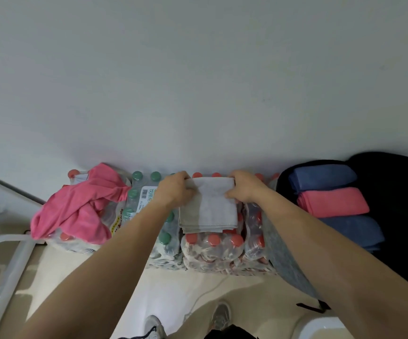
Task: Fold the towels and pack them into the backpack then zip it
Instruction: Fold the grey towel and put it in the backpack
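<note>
Head view, nearest first: two grey shoes (220, 314) stand on the pale floor (173, 289), with a thin white cable (205, 293) trailing between them and the goods ahead. A white tubular frame (9, 260) cuts across the lower left. Both bare forearms reach forward over shrink-wrapped packs of bottled water (212, 248), some with red caps and some with green, set in a row against the wall.

On top of the red-capped pack lies the grey towel (210, 211), folded to a thick rectangle with its layered edges toward the person. Each grip is at the towel's far end. The left hand (176, 189) has its fingers curled over the far left corner, and the right hand (244, 187) holds the far right corner with its thumb on the top face. Each grip is narrow and closed on cloth, and the rest of the towel lies flat between and in front of them.

To the left, a pink towel (75, 209) lies crumpled and unfolded over another pack. To the right, the black backpack (406, 216) lies open. Inside it are three folded towels side by side, touching: a blue one (320, 177) farthest, a pink one (332, 201) in the middle and a second blue one (354, 231) nearest. A plain pale wall (198, 69) fills everything beyond.
</note>
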{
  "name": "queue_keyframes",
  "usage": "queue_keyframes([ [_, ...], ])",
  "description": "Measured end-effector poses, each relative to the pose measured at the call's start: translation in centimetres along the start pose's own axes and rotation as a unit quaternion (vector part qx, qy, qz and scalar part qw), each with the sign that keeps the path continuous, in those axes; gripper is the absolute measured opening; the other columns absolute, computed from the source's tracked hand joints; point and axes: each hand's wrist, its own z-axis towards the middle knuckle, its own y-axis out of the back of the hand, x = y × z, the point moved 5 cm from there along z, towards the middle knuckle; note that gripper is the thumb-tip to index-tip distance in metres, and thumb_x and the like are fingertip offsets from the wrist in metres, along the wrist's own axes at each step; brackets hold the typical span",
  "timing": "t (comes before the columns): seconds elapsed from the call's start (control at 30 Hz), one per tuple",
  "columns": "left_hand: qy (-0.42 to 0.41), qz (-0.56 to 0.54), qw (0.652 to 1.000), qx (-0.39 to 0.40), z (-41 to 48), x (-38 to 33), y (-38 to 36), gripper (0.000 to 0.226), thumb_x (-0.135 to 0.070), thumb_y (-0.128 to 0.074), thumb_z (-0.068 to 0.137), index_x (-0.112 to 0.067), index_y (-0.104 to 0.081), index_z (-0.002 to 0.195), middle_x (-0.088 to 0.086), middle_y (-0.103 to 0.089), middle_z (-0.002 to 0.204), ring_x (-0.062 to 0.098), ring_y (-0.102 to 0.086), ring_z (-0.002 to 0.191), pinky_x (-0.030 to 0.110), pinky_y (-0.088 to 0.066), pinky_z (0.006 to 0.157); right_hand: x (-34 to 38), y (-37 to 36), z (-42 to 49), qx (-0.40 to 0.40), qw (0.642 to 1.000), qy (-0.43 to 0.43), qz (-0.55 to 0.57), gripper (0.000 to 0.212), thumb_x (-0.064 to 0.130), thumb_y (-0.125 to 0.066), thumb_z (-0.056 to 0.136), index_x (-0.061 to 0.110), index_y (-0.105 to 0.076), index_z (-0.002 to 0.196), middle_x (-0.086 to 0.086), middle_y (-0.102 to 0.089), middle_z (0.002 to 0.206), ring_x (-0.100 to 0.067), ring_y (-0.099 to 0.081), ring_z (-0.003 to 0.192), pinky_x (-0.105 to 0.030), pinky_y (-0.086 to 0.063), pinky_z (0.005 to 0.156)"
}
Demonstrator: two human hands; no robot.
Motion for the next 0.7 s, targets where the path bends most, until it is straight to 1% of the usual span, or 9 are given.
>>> queue_keyframes([
  [0.07,0.033,-0.103,0.994,-0.01,-0.5,0.1,-0.2,0.024,-0.017,-0.064,0.079,-0.019,-0.061,0.103,0.001,-0.071,0.089,0.017,-0.07,0.064,0.035,-0.059,0.07,0.0,-0.4,-0.2,0.009,0.988,-0.047,0.144,0.028,0.01,-0.072,0.085,0.01,-0.062,0.111,-0.011,-0.071,0.092,-0.024,-0.074,0.074,-0.033,-0.058,0.059],
  [0.13,0.049,-0.155,0.986,-0.022,-0.8,0.2,-0.4,0.029,-0.013,-0.065,0.078,-0.018,-0.062,0.105,0.003,-0.07,0.094,0.02,-0.068,0.076,0.031,-0.057,0.07,-0.1,-0.6,-0.4,0.008,0.967,-0.086,0.241,0.023,0.008,-0.068,0.087,0.01,-0.062,0.109,-0.013,-0.071,0.091,-0.026,-0.075,0.07,-0.037,-0.062,0.065],
  [0.27,0.067,-0.264,0.962,-0.021,-1.7,0.6,-0.8,0.025,-0.014,-0.073,0.071,-0.027,-0.062,0.089,0.003,-0.07,0.09,0.026,-0.07,0.088,0.042,-0.061,0.075,-0.6,-1.2,-0.9,0.004,0.932,-0.112,0.344,0.018,0.009,-0.059,0.091,0.009,-0.061,0.109,-0.016,-0.066,0.106,-0.03,-0.075,0.083,-0.037,-0.062,0.078],
  [0.33,0.062,-0.276,0.959,-0.016,-2.5,0.8,-0.8,0.024,-0.015,-0.076,0.072,-0.028,-0.06,0.083,0.002,-0.07,0.086,0.026,-0.07,0.087,0.043,-0.06,0.078,-1.0,-1.5,-1.3,0.002,0.915,-0.113,0.386,0.016,0.012,-0.058,0.093,0.005,-0.063,0.106,-0.015,-0.062,0.111,-0.031,-0.073,0.089,-0.032,-0.062,0.074],
  [0.4,0.045,-0.277,0.96,-0.011,-3.4,1.0,-0.9,0.024,-0.015,-0.08,0.074,-0.026,-0.061,0.083,-0.003,-0.066,0.081,0.021,-0.067,0.083,0.035,-0.058,0.074,-1.4,-1.9,-1.8,-0.018,0.897,-0.109,0.427,0.016,0.018,-0.061,0.094,0.003,-0.066,0.097,-0.015,-0.059,0.107,-0.032,-0.069,0.099,-0.031,-0.062,0.07],
  [0.47,0.021,-0.253,0.967,-0.009,-4.6,1.0,-0.8,0.024,-0.017,-0.08,0.075,-0.024,-0.06,0.083,-0.008,-0.062,0.079,0.014,-0.06,0.078,0.02,-0.047,0.063,-1.9,-2.2,-2.3,-0.049,0.911,-0.095,0.397,0.027,0.026,-0.065,0.094,0.0,-0.069,0.087,-0.012,-0.063,0.096,-0.025,-0.067,0.096,-0.037,-0.062,0.073],
  [0.57,-0.032,-0.199,0.979,-0.006,-6.1,1.3,-1.3,0.024,-0.02,-0.08,0.072,-0.025,-0.059,0.083,-0.007,-0.06,0.093,0.013,-0.056,0.084,0.016,-0.038,0.063,-2.2,-3.0,-3.5,-0.094,0.962,-0.056,0.251,0.035,0.032,-0.075,0.086,0.005,-0.065,0.065,-0.003,-0.063,0.07,-0.016,-0.06,0.07,-0.033,-0.056,0.069],
  [0.63,-0.072,-0.149,0.986,0.001,-7.0,1.5,-1.9,0.029,-0.023,-0.083,0.07,-0.025,-0.058,0.085,-0.006,-0.053,0.109,0.015,-0.053,0.094,0.019,-0.039,0.073,-2.1,-3.6,-4.5,-0.103,0.971,-0.039,0.21,0.026,0.027,-0.083,0.078,0.008,-0.068,0.068,0.001,-0.069,0.074,-0.011,-0.062,0.072,-0.025,-0.048,0.068],
  [0.7,-0.104,-0.111,0.988,0.007,-7.4,1.7,-2.7,0.034,-0.024,-0.085,0.068,-0.024,-0.056,0.086,-0.008,-0.048,0.118,0.014,-0.051,0.101,0.021,-0.039,0.08,-2.1,-4.0,-5.2,-0.11,0.974,-0.02,0.197,0.019,0.021,-0.085,0.074,0.013,-0.068,0.073,0.003,-0.069,0.081,-0.01,-0.061,0.079,-0.023,-0.043,0.07],
])
